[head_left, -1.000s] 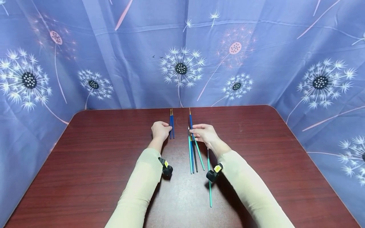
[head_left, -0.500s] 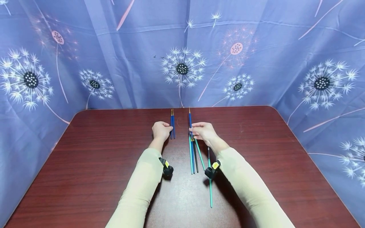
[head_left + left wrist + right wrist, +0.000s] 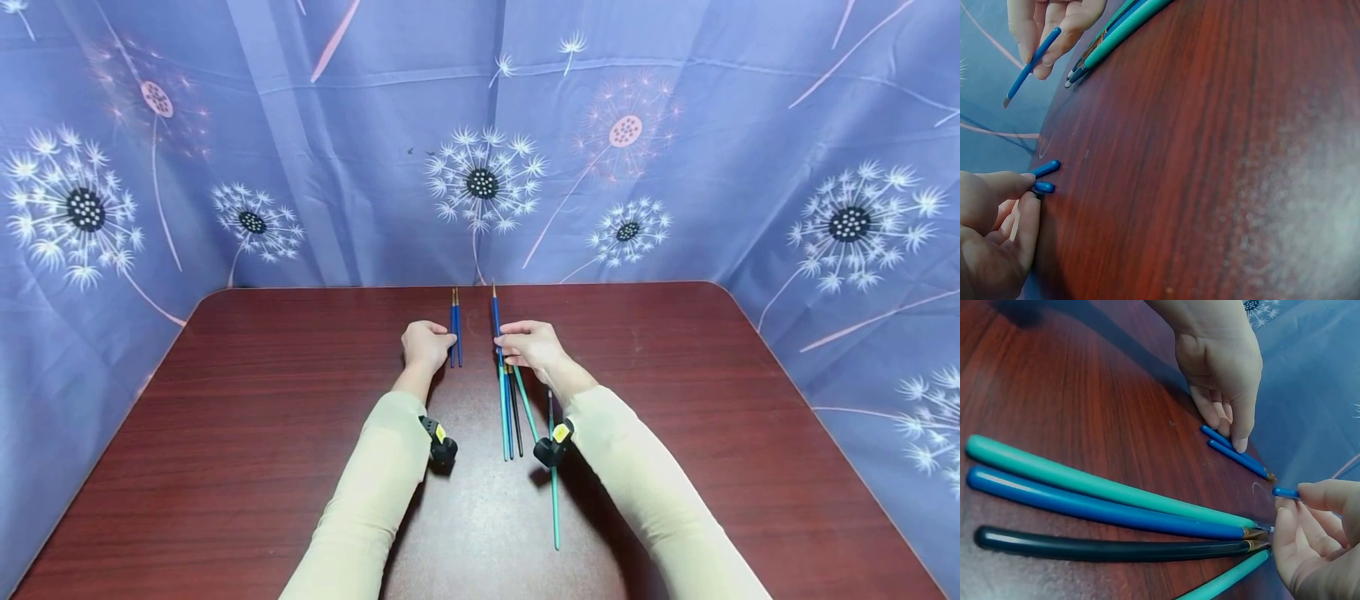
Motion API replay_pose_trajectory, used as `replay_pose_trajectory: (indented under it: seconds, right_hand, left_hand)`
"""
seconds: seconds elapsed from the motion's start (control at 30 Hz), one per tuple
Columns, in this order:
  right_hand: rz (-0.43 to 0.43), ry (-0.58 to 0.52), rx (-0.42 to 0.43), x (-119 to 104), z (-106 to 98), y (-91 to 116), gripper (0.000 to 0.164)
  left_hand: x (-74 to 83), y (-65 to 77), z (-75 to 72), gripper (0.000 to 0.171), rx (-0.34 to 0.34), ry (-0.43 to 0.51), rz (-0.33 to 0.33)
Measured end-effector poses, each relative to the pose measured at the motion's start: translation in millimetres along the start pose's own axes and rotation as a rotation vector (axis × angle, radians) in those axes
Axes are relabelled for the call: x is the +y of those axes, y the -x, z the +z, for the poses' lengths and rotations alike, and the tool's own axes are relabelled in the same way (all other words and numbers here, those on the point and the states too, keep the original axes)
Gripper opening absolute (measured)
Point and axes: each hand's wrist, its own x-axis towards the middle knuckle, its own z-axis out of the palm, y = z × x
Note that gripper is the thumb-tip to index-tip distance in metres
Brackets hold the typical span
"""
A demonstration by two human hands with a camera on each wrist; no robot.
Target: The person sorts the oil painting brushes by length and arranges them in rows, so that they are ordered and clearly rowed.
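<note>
In the head view, two short blue paintbrushes (image 3: 457,321) lie side by side at the table's back edge. My left hand (image 3: 426,343) pinches them between thumb and fingers; their handle ends (image 3: 1047,167) stick out past the fingertips in the left wrist view. To the right, my right hand (image 3: 531,343) holds another blue paintbrush (image 3: 495,308) between thumb and finger, raised above the table with its bristles pointing away. Below that hand lie a green paintbrush (image 3: 1110,484), a longer blue paintbrush (image 3: 1104,509), a black paintbrush (image 3: 1110,549) and a slanted green paintbrush (image 3: 1229,578).
One more green paintbrush (image 3: 556,508) lies apart at the right, partly under the right wrist camera (image 3: 552,450). The dark red wooden table (image 3: 262,433) ends at a blue dandelion-print curtain (image 3: 360,167) behind and at both sides.
My right hand has moved slightly left with the blue paintbrush, towards the two blue ones. My left hand stays on its pair.
</note>
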Motion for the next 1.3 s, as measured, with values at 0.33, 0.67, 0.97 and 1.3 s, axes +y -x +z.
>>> replay_pose_trajectory:
  seconds: [0.33,0.67,0.97,1.3]
  right_hand:
    - [-0.006,0.016,0.012,-2,4,-6,0.036]
    - [-0.020,0.051,0.031,-2,11,-15,0.032]
    - [-0.019,0.084,0.031,-2,20,-20,0.030]
    - [-0.022,0.143,0.058,-5,32,-24,0.025]
  left_hand:
    - [0.3,0.8,0.1,0.016,-0.004,0.008,-0.007]
    - [0.4,1.8,0.3,0.015,-0.005,0.009,0.018]
    - [-0.7,1.1,0.1,0.015,0.000,0.003,0.016]
    - [-2.6,-0.9,1.5,0.014,0.000,0.017,0.009]
